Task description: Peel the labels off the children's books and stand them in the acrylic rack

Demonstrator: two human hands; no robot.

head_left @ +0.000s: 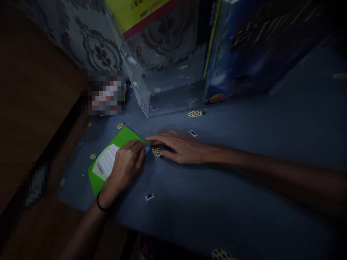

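Note:
A green booklet or card (125, 136) with a pale printed panel (107, 161) of text lines and small coloured pictures lies flat on the cloth. My left hand (127, 160), with a black band on its wrist, rests over its right part. Its fingers are curled together near the right corner, where a small blue piece (148, 147) shows at the fingertips; its kind is unclear. Just right of it, my right hand (179, 147) lies low over the cloth, index finger stretched toward the blue piece and thumb apart. Nothing shows in it.
A blue tablecloth (206, 180) with pineapple prints covers the table. Behind my hands stands a clear acrylic holder (173, 97) with a yellow book (135, 14) and dark blue books (244, 61). A blurred-out object (105, 94) sits near the patterned wall. Brown wood (32, 97) borders the left side.

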